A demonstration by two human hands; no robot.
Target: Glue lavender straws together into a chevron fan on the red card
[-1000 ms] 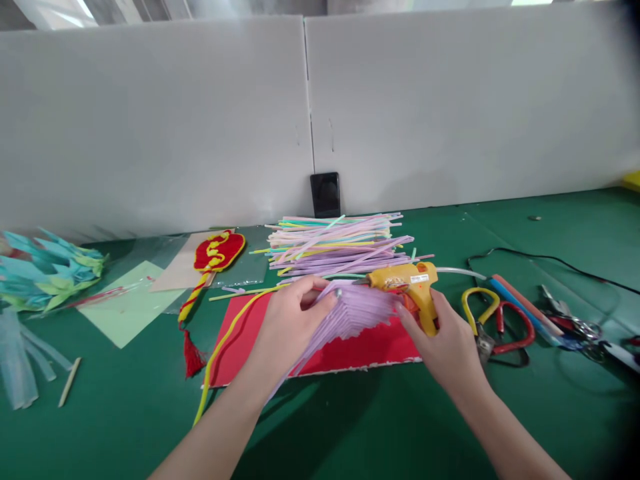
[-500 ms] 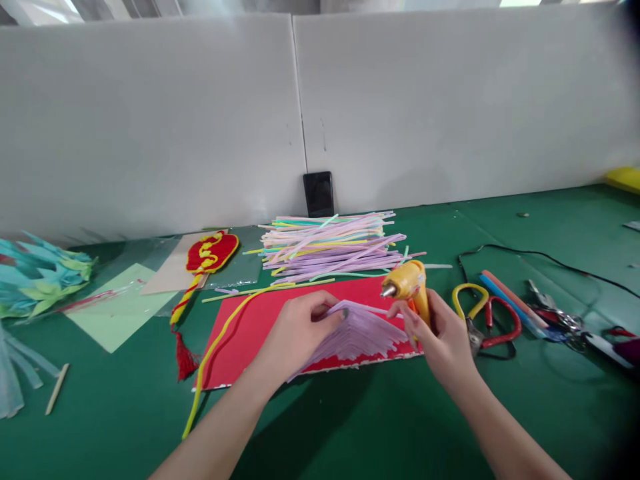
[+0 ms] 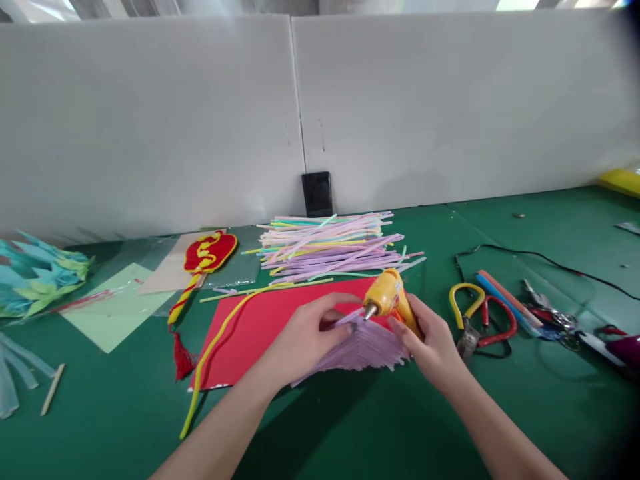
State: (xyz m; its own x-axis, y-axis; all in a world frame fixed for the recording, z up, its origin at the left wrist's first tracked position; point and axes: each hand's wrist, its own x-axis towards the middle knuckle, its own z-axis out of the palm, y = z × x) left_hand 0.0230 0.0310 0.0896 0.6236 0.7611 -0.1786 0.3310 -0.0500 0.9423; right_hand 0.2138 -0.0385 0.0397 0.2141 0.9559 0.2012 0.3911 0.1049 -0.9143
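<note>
My left hand (image 3: 313,330) pinches the upper left edge of a lilac piece made of pipe cleaners (image 3: 357,350) laid side by side in a V pattern. In my right hand (image 3: 433,340) is a yellow hot glue gun (image 3: 387,297). Its metal nozzle points down and left, close to the lilac piece's top edge and my left fingertips. Whether the nozzle touches the piece, I cannot tell. Beneath lies a red board (image 3: 265,327), with a bent yellow pipe cleaner (image 3: 220,340) across its left part.
Loose pastel pipe cleaners (image 3: 330,247) are heaped behind the board. Pliers (image 3: 473,327), glue sticks (image 3: 510,300) and keys (image 3: 560,320) lie at right near a black cord (image 3: 540,252). A red-yellow tasselled fan (image 3: 210,253) lies left. A phone (image 3: 317,193) leans on the partition.
The glue gun has moved left and down, its nozzle coming to the lilac piece's top edge. The lilac piece has tilted, and my left hand has shifted slightly right.
</note>
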